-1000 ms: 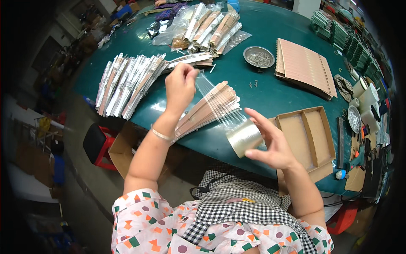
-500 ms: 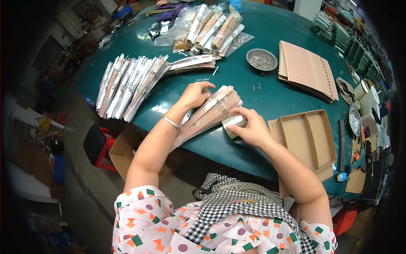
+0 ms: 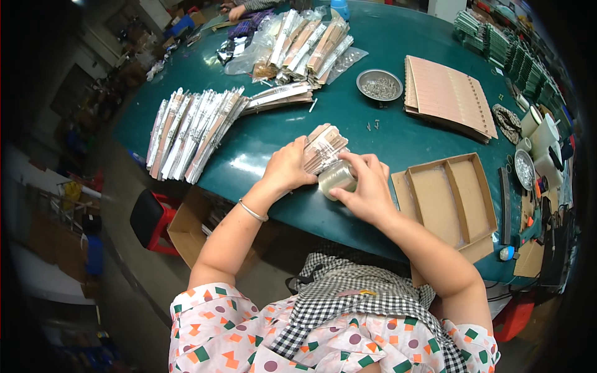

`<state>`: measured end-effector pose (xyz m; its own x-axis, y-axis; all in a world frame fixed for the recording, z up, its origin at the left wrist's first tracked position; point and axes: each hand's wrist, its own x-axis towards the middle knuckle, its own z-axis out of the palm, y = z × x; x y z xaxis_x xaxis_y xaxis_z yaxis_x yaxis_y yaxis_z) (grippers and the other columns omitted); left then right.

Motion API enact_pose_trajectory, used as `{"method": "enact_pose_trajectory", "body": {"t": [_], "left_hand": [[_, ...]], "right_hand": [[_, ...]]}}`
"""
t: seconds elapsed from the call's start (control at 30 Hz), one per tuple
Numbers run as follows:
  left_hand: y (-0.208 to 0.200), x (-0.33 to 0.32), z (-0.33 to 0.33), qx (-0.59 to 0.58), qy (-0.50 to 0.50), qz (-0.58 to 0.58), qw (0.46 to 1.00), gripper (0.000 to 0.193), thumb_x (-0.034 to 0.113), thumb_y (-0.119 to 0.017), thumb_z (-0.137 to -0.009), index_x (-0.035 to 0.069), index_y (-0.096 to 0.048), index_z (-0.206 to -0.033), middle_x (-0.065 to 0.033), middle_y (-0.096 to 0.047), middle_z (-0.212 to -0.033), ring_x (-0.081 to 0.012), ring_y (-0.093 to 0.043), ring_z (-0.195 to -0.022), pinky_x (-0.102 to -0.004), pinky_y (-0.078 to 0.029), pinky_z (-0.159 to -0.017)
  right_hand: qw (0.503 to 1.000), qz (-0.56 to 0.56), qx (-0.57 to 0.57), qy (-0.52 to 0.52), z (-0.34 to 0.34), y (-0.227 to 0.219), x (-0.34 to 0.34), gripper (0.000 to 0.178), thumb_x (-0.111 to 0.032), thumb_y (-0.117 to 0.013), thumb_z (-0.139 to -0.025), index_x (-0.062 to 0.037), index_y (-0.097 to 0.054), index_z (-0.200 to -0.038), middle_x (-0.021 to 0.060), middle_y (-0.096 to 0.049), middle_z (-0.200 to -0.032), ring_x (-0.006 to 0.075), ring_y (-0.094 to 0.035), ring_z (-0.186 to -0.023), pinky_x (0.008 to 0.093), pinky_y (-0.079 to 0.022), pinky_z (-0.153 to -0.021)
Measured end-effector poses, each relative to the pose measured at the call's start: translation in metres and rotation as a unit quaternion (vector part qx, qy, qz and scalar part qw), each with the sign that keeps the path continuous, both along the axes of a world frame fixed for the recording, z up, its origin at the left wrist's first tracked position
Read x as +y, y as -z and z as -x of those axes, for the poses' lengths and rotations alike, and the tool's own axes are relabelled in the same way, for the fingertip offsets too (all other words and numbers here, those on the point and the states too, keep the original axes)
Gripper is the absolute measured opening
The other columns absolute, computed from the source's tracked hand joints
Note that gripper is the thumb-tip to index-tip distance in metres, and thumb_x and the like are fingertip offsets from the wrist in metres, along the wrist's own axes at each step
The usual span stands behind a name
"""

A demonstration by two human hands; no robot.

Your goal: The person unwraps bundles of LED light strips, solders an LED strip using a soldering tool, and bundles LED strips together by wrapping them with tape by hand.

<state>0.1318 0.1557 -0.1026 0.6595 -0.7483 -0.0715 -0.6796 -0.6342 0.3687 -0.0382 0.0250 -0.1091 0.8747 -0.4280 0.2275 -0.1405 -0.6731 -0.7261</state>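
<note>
My left hand (image 3: 287, 166) is closed around the near part of a bundle of flat tan and white strips (image 3: 324, 147), like folded fans. The bundle's far end sticks out beyond my fingers, and its near end is hidden by the hand. In my right hand (image 3: 371, 191) is a roll of clear tape (image 3: 333, 181), gripped between thumb and fingers. The roll is tilted against the bundle's right side. Whether a strip of tape is stuck to the bundle I cannot tell.
Similar bundles (image 3: 196, 133) lie at left, and more (image 3: 311, 46) sit on plastic bags at the back. A metal bowl of small fasteners (image 3: 380, 85), a stack of tan ribbed sheets (image 3: 449, 96) and a divided cardboard tray (image 3: 457, 202) are to the right. A co-worker's hand (image 3: 237, 12) shows far back.
My left hand has come down from the bundle's far left side and closed around it. The bundle looks gathered tighter, its long near part out of sight. The tape roll has tipped over.
</note>
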Motion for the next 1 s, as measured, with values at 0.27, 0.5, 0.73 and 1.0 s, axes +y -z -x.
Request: {"method": "enact_pose_trajectory", "body": {"t": [0.27,0.5,0.73,1.0], "left_hand": [[-0.058,-0.004,0.026,0.103,0.048,0.185,0.976,0.082,0.019,-0.087,-0.049,-0.003,-0.057,-0.122,-0.0188,-0.067,-0.109,-0.0289,-0.066,-0.101,-0.0332,-0.05,-0.09],[-0.075,-0.033,0.059,0.136,0.1,0.328,0.929,0.076,0.015,-0.086,-0.052,-0.003,-0.056,-0.12,-0.0167,-0.067,-0.11,-0.0224,-0.065,-0.1,-0.0319,-0.05,-0.089],[-0.066,-0.05,0.07,0.245,0.118,0.247,0.93,0.072,0.017,-0.086,-0.056,-0.004,-0.053,-0.116,-0.012,-0.063,-0.104,-0.017,-0.059,-0.099,-0.0292,-0.047,-0.089],[-0.067,-0.059,0.1,0.176,0.146,0.275,0.934,0.073,0.018,-0.084,-0.054,0.0,-0.054,-0.117,-0.0148,-0.068,-0.096,-0.021,-0.067,-0.086,-0.0313,-0.052,-0.081]], "right_hand": [[0.996,-0.023,0.085,0.018,0.039,-0.026,-0.018,0.098,-0.034,-0.083,-0.063,-0.0056,-0.033,-0.141,0.0162,-0.054,-0.109,0.031,-0.046,-0.108,0.0428,-0.03,-0.1],[0.922,-0.379,-0.068,0.048,0.039,-0.023,-0.038,0.105,0.001,-0.078,-0.067,-0.0117,-0.015,-0.15,0.0117,-0.06,-0.109,0.0163,-0.056,-0.1,0.0325,-0.042,-0.088],[0.889,-0.382,-0.251,0.029,0.048,-0.013,-0.053,0.084,0.01,-0.07,-0.072,-0.0087,-0.034,-0.146,0.0052,-0.058,-0.102,0.0143,-0.055,-0.098,0.0279,-0.044,-0.09],[0.88,-0.474,-0.005,0.039,0.068,-0.03,-0.07,0.049,0.001,-0.068,-0.081,-0.0042,-0.055,-0.128,0.0087,-0.057,-0.128,0.0194,-0.054,-0.115,0.0316,-0.041,-0.1]]}}
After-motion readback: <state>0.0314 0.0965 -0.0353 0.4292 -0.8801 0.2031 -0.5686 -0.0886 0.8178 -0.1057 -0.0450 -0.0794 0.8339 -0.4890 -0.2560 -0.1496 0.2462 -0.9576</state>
